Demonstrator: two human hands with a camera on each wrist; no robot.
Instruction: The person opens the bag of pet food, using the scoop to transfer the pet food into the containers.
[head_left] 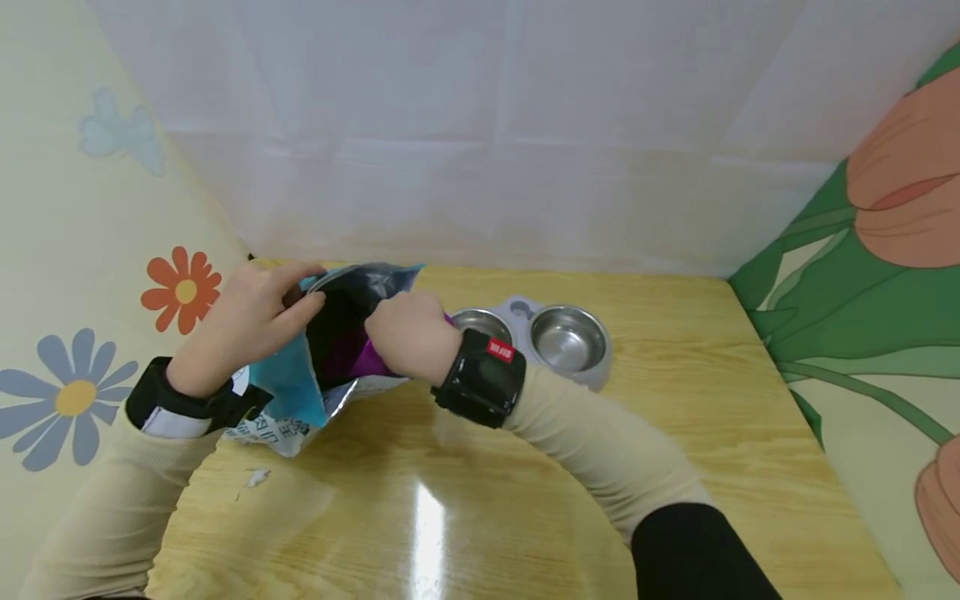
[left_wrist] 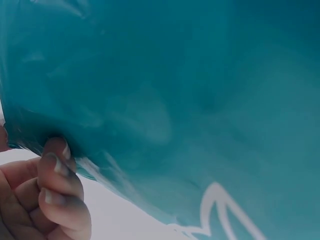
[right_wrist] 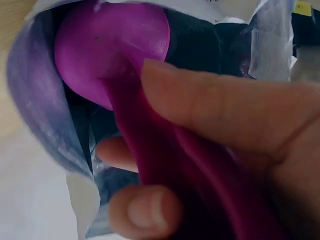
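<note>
A teal and silver foil bag (head_left: 288,392) lies tilted on the wooden table (head_left: 480,500), its dark mouth facing right. My left hand (head_left: 251,321) grips the bag's upper rim and holds it wide; the teal bag (left_wrist: 190,100) fills the left wrist view, with my left hand's fingers (left_wrist: 55,190) curled on its edge. My right hand (head_left: 408,333) holds a purple scoop (head_left: 369,360) inside the mouth. In the right wrist view the purple scoop (right_wrist: 130,65) points bowl-first into the silvery bag interior (right_wrist: 35,100), with my fingers (right_wrist: 220,110) wrapped round its handle.
A grey double pet feeder (head_left: 600,367) with two steel bowls (head_left: 567,337) stands just right of the bag. White sheeting closes off the back, and flower-printed panels (head_left: 82,250) stand at the left and right. A small white scrap (head_left: 257,477) lies near the left arm.
</note>
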